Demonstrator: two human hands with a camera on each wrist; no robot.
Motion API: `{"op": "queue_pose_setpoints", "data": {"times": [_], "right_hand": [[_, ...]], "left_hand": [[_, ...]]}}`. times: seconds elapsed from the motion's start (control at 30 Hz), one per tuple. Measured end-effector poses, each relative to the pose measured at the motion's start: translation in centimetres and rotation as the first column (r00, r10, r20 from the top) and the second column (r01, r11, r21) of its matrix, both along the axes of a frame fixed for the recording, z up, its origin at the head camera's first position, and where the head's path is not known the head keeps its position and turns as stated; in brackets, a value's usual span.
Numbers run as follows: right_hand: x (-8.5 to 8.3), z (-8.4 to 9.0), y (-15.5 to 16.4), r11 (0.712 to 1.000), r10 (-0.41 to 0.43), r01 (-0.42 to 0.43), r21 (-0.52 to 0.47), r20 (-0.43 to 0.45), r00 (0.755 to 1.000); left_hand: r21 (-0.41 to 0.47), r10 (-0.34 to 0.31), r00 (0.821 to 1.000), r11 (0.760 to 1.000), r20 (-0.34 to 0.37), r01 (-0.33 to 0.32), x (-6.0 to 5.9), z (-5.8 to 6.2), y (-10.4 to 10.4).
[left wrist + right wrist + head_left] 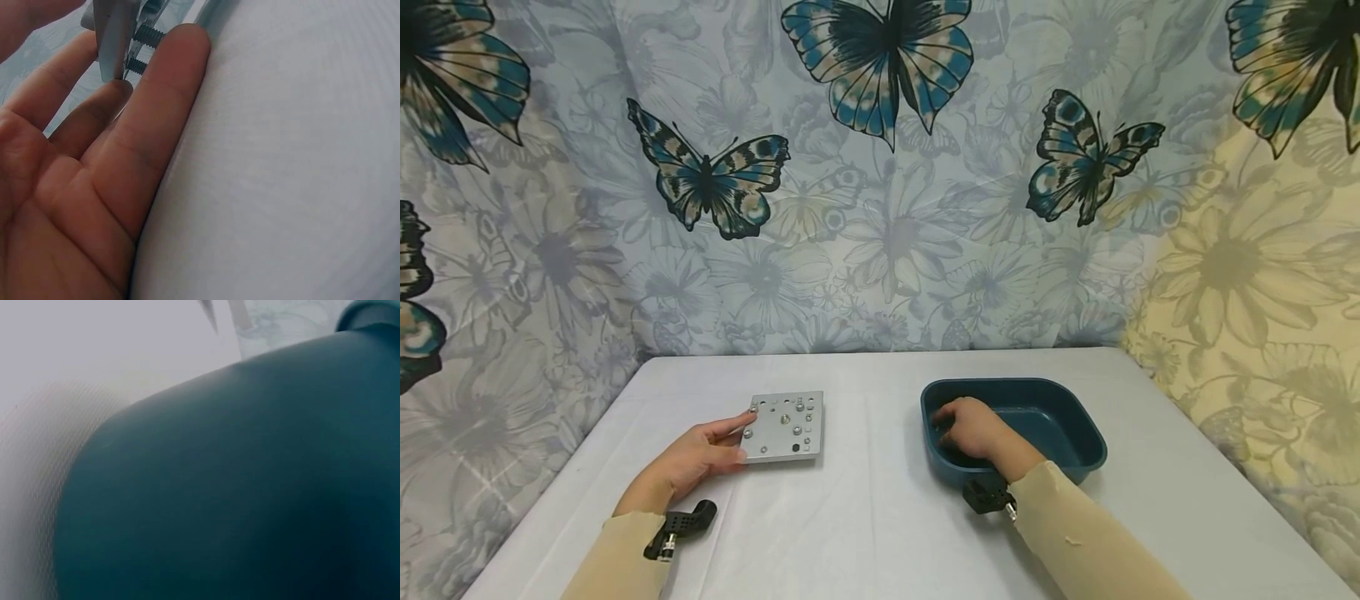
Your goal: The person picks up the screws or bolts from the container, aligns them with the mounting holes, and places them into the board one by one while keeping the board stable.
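A flat silver metal plate (769, 435) set with several small bolts and screws is at the left of the white table. My left hand (688, 462) grips its left edge, fingers at the far corner and thumb at the near one. In the left wrist view, two threaded screw shanks (149, 36) stick out beside the fingers. My right hand (976, 428) reaches down into a dark blue plastic bin (946, 468), fingers bent toward its left end. The bin wall hides the fingertips and anything they touch; only its outer side (212, 469) fills the right wrist view.
White cloth covers the table (865, 517). Behind it hangs a curtain (895, 275) printed with flowers and butterflies. A black wrist camera (688, 521) is on the left wrist, and another black camera (987, 493) on the right wrist is close against the bin's near side.
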State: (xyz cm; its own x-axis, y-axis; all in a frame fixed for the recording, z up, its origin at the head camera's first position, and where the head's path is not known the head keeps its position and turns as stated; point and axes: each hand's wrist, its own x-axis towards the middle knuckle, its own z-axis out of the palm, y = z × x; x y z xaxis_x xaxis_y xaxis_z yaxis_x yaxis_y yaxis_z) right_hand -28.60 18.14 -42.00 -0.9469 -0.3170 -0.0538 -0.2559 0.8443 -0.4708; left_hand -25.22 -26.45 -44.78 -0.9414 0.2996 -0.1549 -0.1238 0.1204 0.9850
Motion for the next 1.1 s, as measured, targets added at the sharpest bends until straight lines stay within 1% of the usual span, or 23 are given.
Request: {"op": "queue_pose_setpoints", "data": {"times": [0.1, 0.27, 0.33, 0.5, 0.6, 0.67, 0.8, 0.9, 0.97, 1.03, 1.1], "right_hand": [[-0.1, 0.0, -0.1, 0.999, 0.012, -0.011, 0.033, -0.027, 1.0], [0.2, 0.3, -0.3, 0.996, 0.026, -0.021, 0.082, -0.057, 0.998], [0.4, 0.5, -0.5, 0.994, 0.032, -0.024, 0.109, -0.071, 0.997], [0.7, 0.8, -0.8, 0.985, 0.061, -0.04, 0.171, -0.121, 0.991], [0.7, 0.8, -0.6, 0.986, 0.07, -0.048, 0.161, -0.13, 0.989], [0.5, 0.7, -0.4, 0.991, 0.06, -0.044, 0.124, -0.126, 0.99], [0.1, 0.5, 0.2, 1.0, -0.005, 0.006, 0.008, -0.1, 0.995], [0.0, 0.6, 0.6, 0.993, -0.069, 0.063, -0.105, -0.051, 0.996], [0.1, 0.8, 0.7, 0.974, -0.119, 0.115, -0.196, -0.006, 0.993], [0.2, 1.0, 0.8, 0.939, -0.174, 0.179, -0.292, 0.044, 0.984], [0.3, 1.3, 1.0, 0.904, -0.217, 0.227, -0.362, 0.068, 0.974]], "left_hand": [[-0.001, -0.003, 1.0, 1.0, 0.0, 0.003, 0.0, -0.1, -0.1], [-0.004, -0.007, 1.0, 1.0, 0.001, 0.007, -0.1, -0.1, -0.1], [-0.002, -0.001, 1.0, 1.0, 0.005, 0.001, -0.1, -0.1, -0.1], [0.007, -0.009, 1.0, 1.0, 0.006, 0.009, -0.1, -0.1, -0.1], [0.004, -0.009, 1.0, 1.0, 0.002, 0.009, -0.1, -0.1, -0.1], [0.002, -0.003, 1.0, 1.0, 0.001, 0.003, -0.1, 0.1, 0.0], [-0.002, -0.001, 1.0, 1.0, 0.001, 0.001, 0.0, 0.2, 0.0], [-0.005, -0.003, 1.0, 1.0, 0.002, 0.003, 0.0, 0.1, 0.0], [-0.006, -0.008, 1.0, 1.0, -0.001, 0.008, 0.0, 0.0, 0.0], [0.001, -0.011, 1.0, 1.0, 0.001, 0.011, -0.1, -0.1, -0.1], [0.012, -0.016, 1.0, 1.0, 0.004, 0.016, -0.1, -0.2, -0.1]]}}
